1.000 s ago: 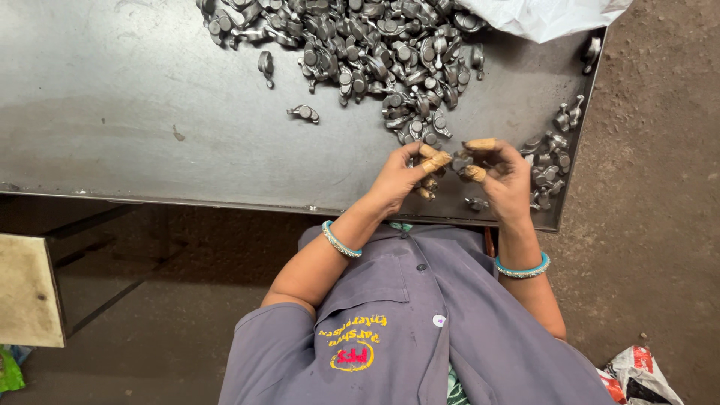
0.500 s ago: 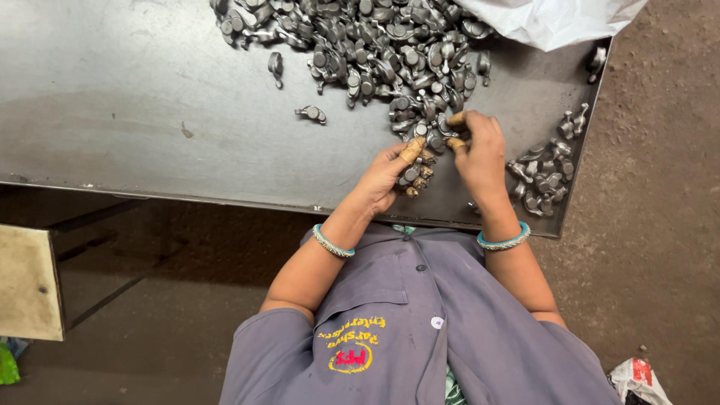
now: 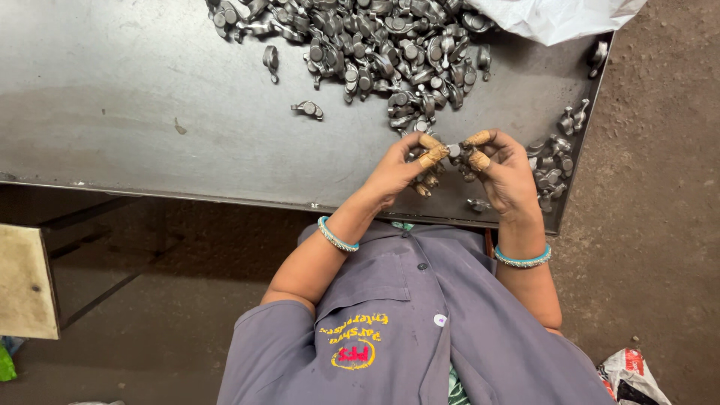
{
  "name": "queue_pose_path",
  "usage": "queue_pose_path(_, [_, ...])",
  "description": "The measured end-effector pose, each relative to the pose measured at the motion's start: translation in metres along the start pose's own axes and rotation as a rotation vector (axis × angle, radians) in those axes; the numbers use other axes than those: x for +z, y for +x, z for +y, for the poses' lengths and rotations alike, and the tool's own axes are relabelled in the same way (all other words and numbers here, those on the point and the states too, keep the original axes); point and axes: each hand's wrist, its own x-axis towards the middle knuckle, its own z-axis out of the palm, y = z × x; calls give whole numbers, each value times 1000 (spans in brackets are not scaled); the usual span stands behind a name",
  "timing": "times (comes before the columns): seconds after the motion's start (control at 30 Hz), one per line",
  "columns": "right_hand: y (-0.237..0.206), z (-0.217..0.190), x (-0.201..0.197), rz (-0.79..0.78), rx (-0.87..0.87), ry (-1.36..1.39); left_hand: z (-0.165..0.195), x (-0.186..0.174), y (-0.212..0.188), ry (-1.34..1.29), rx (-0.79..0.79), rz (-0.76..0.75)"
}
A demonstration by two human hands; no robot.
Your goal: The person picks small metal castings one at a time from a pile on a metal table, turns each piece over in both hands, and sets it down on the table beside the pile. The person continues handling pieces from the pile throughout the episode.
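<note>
Both hands have drawn back from the edge of the heap toward the body since half a second ago, and now meet above the near edge of the steel table; the left hand and the right hand are close together, fingertips facing; between them they pinch a small grey metal part, the left thumb and forefinger on one end, the right fingers on the other; tan finger guards cover several fingertips of both hands; whether more parts lie tucked in the left palm I cannot tell; just beyond the hands lies the big heap of like metal parts, spread across the far side of the table; a smaller cluster of parts sits just right of the right hand near the table's corner; one stray part lies alone to the left; a white plastic bag rests at the far right; turquoise bangles ring both wrists; the person wears a grey work shirt.
</note>
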Motion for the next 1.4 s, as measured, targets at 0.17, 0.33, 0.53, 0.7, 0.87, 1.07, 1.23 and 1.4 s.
queue_pose_path(0.17, [5,6,-4,42,36,100,-12,-7,5,-151,-132,-125])
queue_pose_path(0.33, [7,9,-4,70,41,38,-20,-10,4,-261,-160,-124])
queue_pose_path(0.53, [3,2,6,47,17,-7,-19,-14,3,-297,-161,-119])
queue_pose_path(0.7, [4,-1,16,51,7,-27,-19,-17,2,-326,-153,-142])
queue_pose_path(0.87, [4,-4,21,42,3,-61,-18,-19,-1,-335,-153,-127])
queue_pose_path(1.07, [11,-1,19,75,33,-110,-16,-15,-6,-250,-140,-202])
queue_pose_path(1.23, [19,6,8,14,78,-35,-19,-7,-10,-242,-222,-186])
queue_pose_path(1.4, [15,6,3,-34,50,-33,-21,-8,-12,-251,-226,-195])
